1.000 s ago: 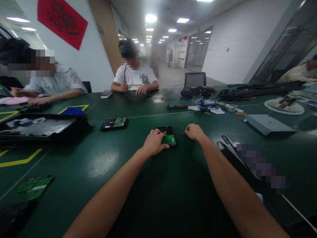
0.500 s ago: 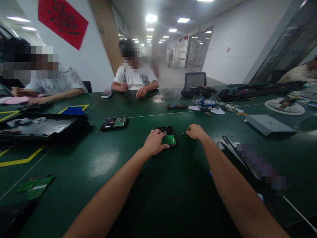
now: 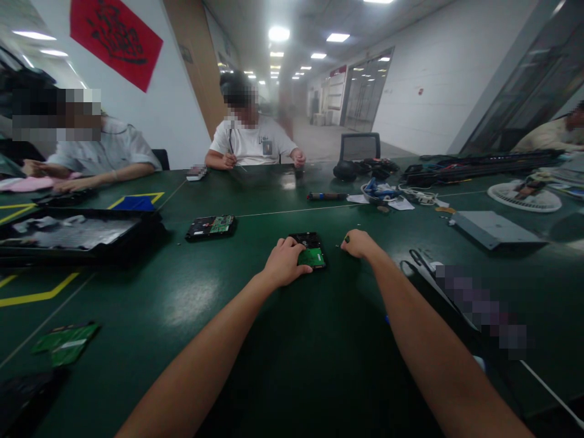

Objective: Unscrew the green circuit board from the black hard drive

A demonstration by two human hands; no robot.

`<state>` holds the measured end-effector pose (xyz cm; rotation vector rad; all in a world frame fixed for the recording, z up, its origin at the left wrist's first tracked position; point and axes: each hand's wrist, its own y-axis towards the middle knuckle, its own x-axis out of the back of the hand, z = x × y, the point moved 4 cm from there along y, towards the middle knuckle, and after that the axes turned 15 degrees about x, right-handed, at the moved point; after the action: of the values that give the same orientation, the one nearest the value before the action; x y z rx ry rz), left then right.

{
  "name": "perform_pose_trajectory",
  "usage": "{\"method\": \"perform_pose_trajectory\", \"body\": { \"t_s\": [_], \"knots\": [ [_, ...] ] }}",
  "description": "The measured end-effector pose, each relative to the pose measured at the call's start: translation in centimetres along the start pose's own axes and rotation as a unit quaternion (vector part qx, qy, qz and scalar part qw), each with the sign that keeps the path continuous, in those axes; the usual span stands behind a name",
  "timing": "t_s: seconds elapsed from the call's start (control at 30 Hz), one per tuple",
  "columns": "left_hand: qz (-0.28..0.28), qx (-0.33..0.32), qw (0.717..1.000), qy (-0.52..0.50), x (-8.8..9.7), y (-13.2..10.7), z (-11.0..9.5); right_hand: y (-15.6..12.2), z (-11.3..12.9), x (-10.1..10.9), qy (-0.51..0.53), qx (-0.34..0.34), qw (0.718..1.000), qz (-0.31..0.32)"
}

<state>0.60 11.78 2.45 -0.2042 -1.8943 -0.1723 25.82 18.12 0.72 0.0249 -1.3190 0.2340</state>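
Note:
A hard drive [image 3: 312, 258] lies on the green table with its green circuit board facing up. My left hand [image 3: 283, 261] grips its left and near edges, fingers over the far side and thumb along the near edge. To the right of the drive, my right hand [image 3: 359, 244] is closed low over the table around what looks like a screwdriver [image 3: 347, 239]; only a bit of its dark and yellow handle shows. Tiny screw-like pieces [image 3: 337, 246] lie by those fingertips.
Another hard drive [image 3: 210, 227] lies further left, near a black tray [image 3: 91, 249]. Loose circuit boards [image 3: 68, 342] are at lower left. A grey metal box [image 3: 497, 230] and cables [image 3: 417, 196] sit right. A co-worker [image 3: 253, 140] sits opposite.
My right hand has shifted very slightly left at the small pieces. My left hand and the hard drive stay put. The co-worker opposite has moved one hand toward the right.

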Motion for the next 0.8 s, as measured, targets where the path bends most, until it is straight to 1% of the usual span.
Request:
{"method": "perform_pose_trajectory", "body": {
  "t_s": [0.17,0.27,0.4,0.5,0.67,0.8],
  "knots": [
    [0.002,0.004,1.0,0.008,-0.1,0.1,0.0,0.1,0.1,0.5,-0.011,0.008,0.999,-0.046],
    [0.0,0.0,1.0,0.006,-0.1,0.1,0.0,0.0,0.1,0.7,-0.012,0.021,0.998,-0.062],
    [-0.004,-0.001,1.0,0.004,-0.1,0.0,0.0,-0.1,0.6,0.3,-0.001,0.058,0.997,-0.055],
    [-0.005,-0.003,1.0,0.003,0.0,0.0,0.0,-0.1,1.1,-0.1,0.006,0.071,0.996,-0.047],
    [-0.001,-0.003,1.0,0.005,0.0,-0.1,0.0,-0.2,0.7,0.2,0.018,0.065,0.997,-0.04],
    [0.002,0.001,1.0,0.004,0.0,0.0,0.0,-0.3,-0.1,1.0,0.019,0.05,0.997,-0.054]
  ]
}}
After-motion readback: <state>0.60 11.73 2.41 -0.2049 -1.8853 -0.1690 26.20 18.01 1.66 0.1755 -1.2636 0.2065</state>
